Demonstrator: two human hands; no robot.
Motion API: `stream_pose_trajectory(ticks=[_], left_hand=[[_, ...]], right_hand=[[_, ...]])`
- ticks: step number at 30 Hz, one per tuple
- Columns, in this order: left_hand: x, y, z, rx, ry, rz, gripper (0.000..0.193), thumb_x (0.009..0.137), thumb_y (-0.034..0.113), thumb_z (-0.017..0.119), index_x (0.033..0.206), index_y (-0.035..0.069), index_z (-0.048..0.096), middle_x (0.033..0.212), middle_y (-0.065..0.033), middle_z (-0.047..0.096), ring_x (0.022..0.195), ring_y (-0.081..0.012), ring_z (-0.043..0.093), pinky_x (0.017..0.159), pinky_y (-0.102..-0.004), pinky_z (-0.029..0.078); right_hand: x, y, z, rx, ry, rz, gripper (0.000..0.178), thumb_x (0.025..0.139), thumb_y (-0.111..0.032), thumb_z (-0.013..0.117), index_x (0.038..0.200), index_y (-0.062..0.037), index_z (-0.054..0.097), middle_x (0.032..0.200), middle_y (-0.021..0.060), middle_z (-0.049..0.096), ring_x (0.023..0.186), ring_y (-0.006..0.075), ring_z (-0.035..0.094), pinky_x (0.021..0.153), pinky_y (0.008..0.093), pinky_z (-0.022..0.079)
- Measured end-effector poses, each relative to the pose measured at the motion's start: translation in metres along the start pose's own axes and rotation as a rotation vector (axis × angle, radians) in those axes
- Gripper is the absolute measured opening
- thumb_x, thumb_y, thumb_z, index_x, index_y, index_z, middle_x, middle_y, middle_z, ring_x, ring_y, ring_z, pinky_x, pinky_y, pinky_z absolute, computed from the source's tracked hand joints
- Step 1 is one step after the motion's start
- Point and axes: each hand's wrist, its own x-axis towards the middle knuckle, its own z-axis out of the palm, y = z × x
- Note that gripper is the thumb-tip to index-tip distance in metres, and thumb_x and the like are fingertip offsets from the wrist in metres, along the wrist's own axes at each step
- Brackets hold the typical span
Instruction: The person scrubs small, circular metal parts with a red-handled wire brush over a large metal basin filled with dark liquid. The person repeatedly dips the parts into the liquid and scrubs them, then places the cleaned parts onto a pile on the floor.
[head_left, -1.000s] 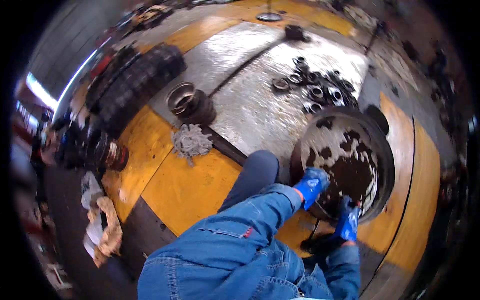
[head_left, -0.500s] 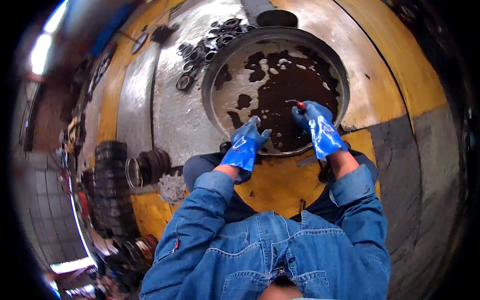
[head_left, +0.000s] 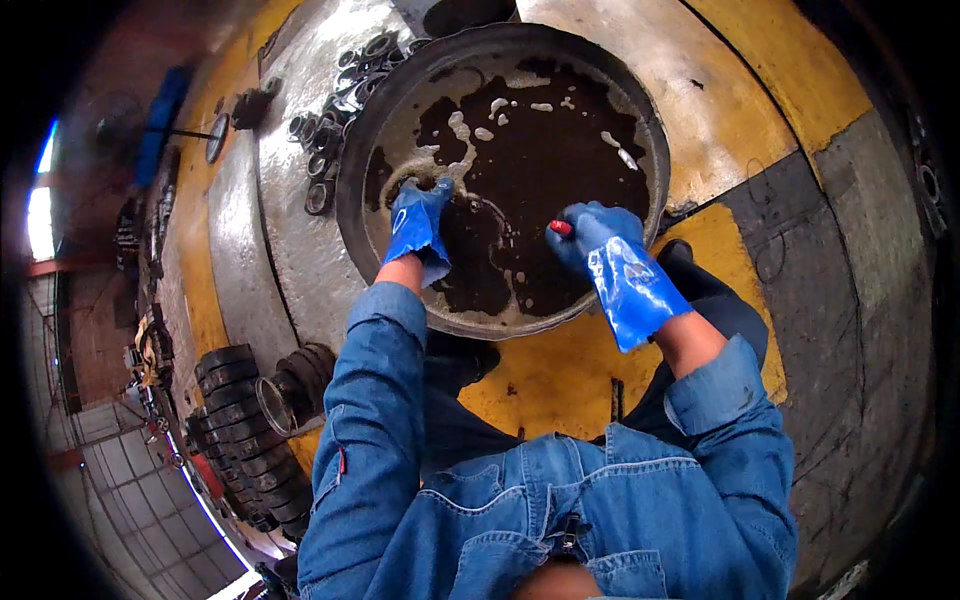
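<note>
A wide round metal pan (head_left: 352, 190) of dark, foamy liquid (head_left: 530, 185) lies in front of me. My left hand (head_left: 420, 220), in a blue rubber glove, reaches into the liquid on the pan's left side. Foam surrounds its fingertips, which are partly hidden, so I cannot make out whether they grip anything. Over the right part of the pan, my right hand (head_left: 600, 240), gloved the same way, is closed round a red-handled tool (head_left: 561, 228). Only the red end of the handle shows beside the thumb; the rest is hidden.
Dark metal rings (head_left: 322, 165) lie heaped along the pan's left edge. A dark round container (head_left: 465, 14) stands behind it. Left of my arm are a stack of black ribbed rings (head_left: 245, 420) and a ribbed cylinder (head_left: 290, 390). Yellow and grey plates (head_left: 780, 230) cover the floor.
My left hand has moved left and forward, down into the foamy liquid. My right hand still holds the red-handled tool, now turned so its thin metal tip no longer shows. The view has shifted.
</note>
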Motion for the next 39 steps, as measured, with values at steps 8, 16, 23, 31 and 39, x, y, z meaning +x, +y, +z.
stream_pose_trajectory(ticks=[8,16,23,31,39], left_hand=[[0.034,-0.01,0.045,-0.463,-0.333,-0.159,0.047,0.096,0.038,0.07,0.118,-0.003,0.072,0.114,-0.0213,0.077,0.104,-0.031,0.073,0.09,-0.0452,0.055],[0.06,-0.013,0.065,0.128,-0.399,0.206,0.045,0.105,0.04,0.055,0.127,0.004,0.071,0.127,-0.0222,0.071,0.118,-0.0362,0.067,0.098,-0.0456,0.053],[0.028,-0.004,-0.014,0.261,-0.416,0.114,0.054,0.099,0.048,0.058,0.129,0.005,0.07,0.134,-0.0201,0.071,0.121,-0.0366,0.068,0.101,-0.0432,0.051],[0.024,-0.026,-0.013,0.155,-0.43,0.006,0.049,0.098,0.043,0.06,0.124,0.004,0.072,0.129,-0.0226,0.072,0.119,-0.0363,0.069,0.099,-0.0438,0.052],[0.082,-0.095,0.004,0.424,-0.154,0.292,0.032,0.09,0.026,0.067,0.105,-0.001,0.077,0.107,-0.0267,0.076,0.104,-0.0409,0.075,0.089,-0.0496,0.056]], right_hand=[[0.003,-0.001,0.004,0.031,-0.074,0.046,0.025,0.093,-0.04,0.073,0.101,-0.0178,0.08,0.104,0.0122,0.078,0.098,0.0371,0.074,0.089,0.0476,0.059],[0.005,-0.006,0.004,0.039,-0.168,0.042,0.024,0.092,-0.04,0.074,0.102,-0.0182,0.08,0.104,0.012,0.078,0.099,0.0357,0.074,0.089,0.0471,0.059],[0.001,-0.009,0.002,0.046,-0.129,0.0,0.024,0.093,-0.039,0.073,0.101,-0.017,0.08,0.104,0.0132,0.078,0.097,0.0375,0.074,0.088,0.0464,0.059],[0.001,-0.007,0.007,0.046,-0.125,0.012,0.024,0.092,-0.038,0.074,0.101,-0.0167,0.079,0.103,0.013,0.077,0.095,0.0368,0.074,0.088,0.0472,0.059],[0.003,-0.018,0.001,0.09,-0.197,0.046,0.026,0.093,-0.039,0.075,0.105,-0.0168,0.08,0.103,0.0123,0.078,0.097,0.037,0.074,0.091,0.0474,0.058]])
